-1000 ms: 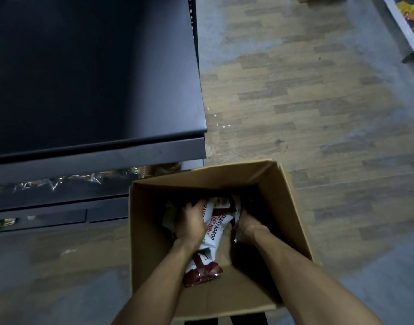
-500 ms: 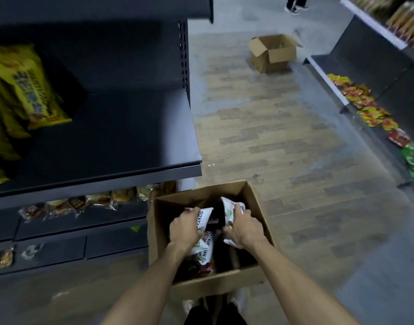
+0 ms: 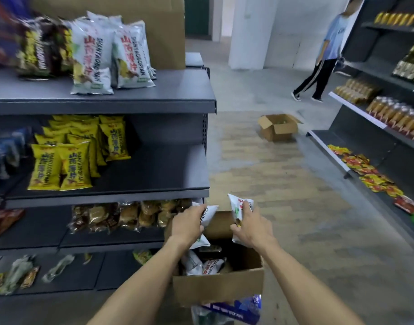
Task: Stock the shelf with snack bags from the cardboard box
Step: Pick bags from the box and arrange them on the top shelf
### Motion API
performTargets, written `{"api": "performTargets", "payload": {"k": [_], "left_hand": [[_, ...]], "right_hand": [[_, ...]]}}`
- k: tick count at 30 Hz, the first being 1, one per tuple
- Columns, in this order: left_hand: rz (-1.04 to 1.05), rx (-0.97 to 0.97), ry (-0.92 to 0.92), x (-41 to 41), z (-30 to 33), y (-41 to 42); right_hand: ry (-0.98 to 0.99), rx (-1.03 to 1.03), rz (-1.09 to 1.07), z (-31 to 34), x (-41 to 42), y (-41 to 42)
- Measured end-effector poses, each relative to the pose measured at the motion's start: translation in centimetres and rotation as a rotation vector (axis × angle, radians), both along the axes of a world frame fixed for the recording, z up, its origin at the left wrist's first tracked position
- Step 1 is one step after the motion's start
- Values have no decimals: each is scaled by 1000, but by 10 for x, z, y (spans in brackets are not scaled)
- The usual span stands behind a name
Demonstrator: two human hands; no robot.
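An open cardboard box stands on the floor by the shelf unit, with white snack bags still inside. My left hand grips one white snack bag above the box. My right hand grips a second white snack bag, also lifted above the box. The dark shelf unit rises on the left; matching white bags stand on its top shelf, with bare shelf to their right.
Yellow snack bags fill the left of the middle shelf, and brown packets lie below. A second open box sits on the aisle floor. A person walks at the far end. Another stocked shelf unit lines the right.
Both hands have risen out of the box, each with a white bag. My view has tilted up from the box to the whole shelf and aisle.
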State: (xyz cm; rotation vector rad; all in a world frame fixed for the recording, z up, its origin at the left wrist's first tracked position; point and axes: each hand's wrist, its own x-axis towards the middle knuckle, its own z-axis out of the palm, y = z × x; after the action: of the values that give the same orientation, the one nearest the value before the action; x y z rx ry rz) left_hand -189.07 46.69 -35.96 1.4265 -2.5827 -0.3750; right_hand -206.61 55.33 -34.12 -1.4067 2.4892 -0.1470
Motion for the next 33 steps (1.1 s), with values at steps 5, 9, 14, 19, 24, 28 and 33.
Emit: {"api": "performTargets", "payload": {"k": [5, 9, 14, 19, 24, 28, 33], "left_hand": [[40, -222, 5, 20, 63, 38], [96, -353, 33, 44, 120, 52], [195, -451, 31, 85, 187, 48], [245, -553, 70, 126, 235, 30], [270, -626, 108, 167, 268, 6], [274, -666, 109, 198, 286, -17], [262, -696, 121, 226, 292, -47]], "right_hand": [[44, -152, 43, 55, 17, 28], [50, -279, 86, 103, 41, 32], [59, -424, 183, 162, 79, 17], [94, -524, 229, 212, 114, -8], [118, -589, 215, 246, 148, -45], [156, -618, 208, 265, 177, -72], [169, -677, 202, 279, 200, -104]]}}
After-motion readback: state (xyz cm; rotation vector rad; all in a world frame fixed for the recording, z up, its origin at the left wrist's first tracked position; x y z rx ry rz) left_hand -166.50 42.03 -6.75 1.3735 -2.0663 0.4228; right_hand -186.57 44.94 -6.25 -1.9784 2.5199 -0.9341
